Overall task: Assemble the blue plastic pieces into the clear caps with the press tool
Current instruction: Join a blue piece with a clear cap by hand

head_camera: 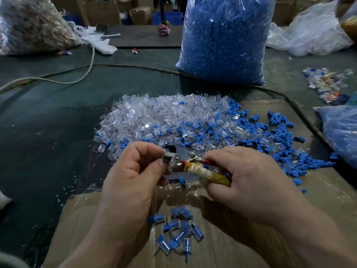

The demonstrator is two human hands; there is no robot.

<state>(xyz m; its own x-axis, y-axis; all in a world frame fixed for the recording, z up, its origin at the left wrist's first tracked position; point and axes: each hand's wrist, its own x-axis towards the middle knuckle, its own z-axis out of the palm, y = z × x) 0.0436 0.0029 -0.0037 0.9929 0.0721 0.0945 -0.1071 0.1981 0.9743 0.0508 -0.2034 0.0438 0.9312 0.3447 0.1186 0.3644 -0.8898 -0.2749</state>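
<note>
Blue plastic pieces point(270, 136) lie scattered over the right part of the cardboard point(318, 190), mixing at their left edge into the heap of clear caps point(164, 115) just beyond your hands; 1 loose blue piece point(181, 180) sits directly under the press tool point(179, 161). You hold the tool in the air between both hands; your left hand point(133, 176) has thumb and fingers curled in a pinch on its metal head; your right hand point(251, 182) is wrapped round the taped handle. Your left fingers hide the seat, so I cannot tell whether a cap and a blue piece are loaded.

This looks like the seat-and-squeeze step. Line the blue piece straight with the cap's mouth before you close the handle, since a tilted piece would likely jam or crack the clear wall; draw your left fingertips back from the head first; squeeze evenly and stop once it seats.

The finished pieces point(179, 231) lie on the cardboard below your wrists, so a short drop should land each new 1 there. The cardboard's left edge runs near your left forearm, with dark mat point(48, 132) beyond it; that side gives your elbow the freest room. On the right, a bag point(340, 132) crowds the blue scatter. A cable point(135, 66) crosses the mat between the heap and the tall bag of blue stock point(226, 39), well apart from your hands.
</note>
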